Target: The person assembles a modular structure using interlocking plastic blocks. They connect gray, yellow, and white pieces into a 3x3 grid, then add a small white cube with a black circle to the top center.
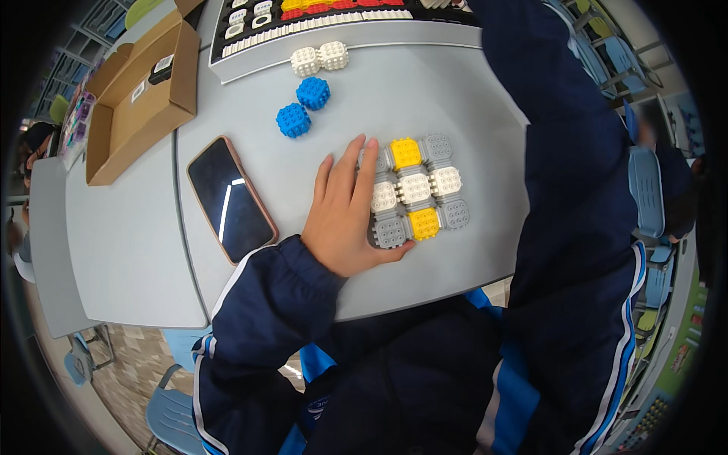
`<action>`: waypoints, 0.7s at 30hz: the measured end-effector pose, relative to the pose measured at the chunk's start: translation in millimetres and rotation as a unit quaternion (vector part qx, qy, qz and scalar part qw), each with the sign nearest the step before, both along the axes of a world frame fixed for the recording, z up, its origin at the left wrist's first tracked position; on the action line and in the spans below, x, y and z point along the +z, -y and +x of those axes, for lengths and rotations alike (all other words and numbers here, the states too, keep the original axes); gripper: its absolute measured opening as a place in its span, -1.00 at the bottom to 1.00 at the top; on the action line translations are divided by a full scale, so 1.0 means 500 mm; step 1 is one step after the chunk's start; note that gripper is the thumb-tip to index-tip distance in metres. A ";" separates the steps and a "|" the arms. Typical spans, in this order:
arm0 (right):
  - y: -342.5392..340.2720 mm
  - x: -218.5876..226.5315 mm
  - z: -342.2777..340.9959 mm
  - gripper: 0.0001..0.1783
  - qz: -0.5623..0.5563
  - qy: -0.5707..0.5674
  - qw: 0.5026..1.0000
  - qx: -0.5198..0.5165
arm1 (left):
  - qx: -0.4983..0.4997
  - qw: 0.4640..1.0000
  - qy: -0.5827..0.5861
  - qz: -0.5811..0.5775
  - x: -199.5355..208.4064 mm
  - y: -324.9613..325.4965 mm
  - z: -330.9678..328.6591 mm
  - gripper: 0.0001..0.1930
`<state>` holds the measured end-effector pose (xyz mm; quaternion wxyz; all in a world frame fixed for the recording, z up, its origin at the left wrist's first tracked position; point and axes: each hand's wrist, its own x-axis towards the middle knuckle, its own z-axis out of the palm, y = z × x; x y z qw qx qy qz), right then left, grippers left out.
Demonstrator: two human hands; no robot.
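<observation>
A flat, square assembly of studded building blocks [415, 189] lies on the table in front of me. It has grey corner blocks, a white middle row, and yellow blocks in the middle of its far and near sides. My left hand [341, 208] is around its left side, thumb at the near edge and index finger over the far left grey block, partly covering the left column. My right arm [572, 144] reaches far forward past the assembly, and its hand is out of the picture at the top. Beyond the assembly lie two blue studded blocks [293, 120] and a joined pair of white blocks [319, 58].
A phone [231, 200] lies face up left of my hand. An open cardboard box [144, 110] holding a small black item stands at the far left. At the far edge, a large tray [349, 38] holds white, yellow and red pieces. Blue chairs [178, 413] stand around.
</observation>
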<state>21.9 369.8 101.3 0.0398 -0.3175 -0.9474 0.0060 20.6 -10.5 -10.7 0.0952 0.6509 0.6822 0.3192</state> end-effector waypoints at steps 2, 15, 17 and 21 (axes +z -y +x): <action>0.020 0.051 0.026 -0.49 0.224 0.089 0.950 0.199 | -0.004 1.000 0.008 -0.001 0.001 -0.001 0.000 0.34; 0.251 -0.172 0.193 -0.56 -0.264 -0.159 0.931 0.196 | -0.027 0.999 0.024 -0.011 0.008 0.005 -0.011 0.48; 0.259 -0.173 0.204 -0.58 -0.283 -0.188 0.919 0.199 | -0.033 0.999 0.030 -0.019 0.013 0.007 -0.014 0.53; 0.239 -0.201 0.246 -0.72 -0.438 -0.302 0.830 0.168 | -0.058 0.995 0.079 -0.006 0.022 0.006 -0.031 0.56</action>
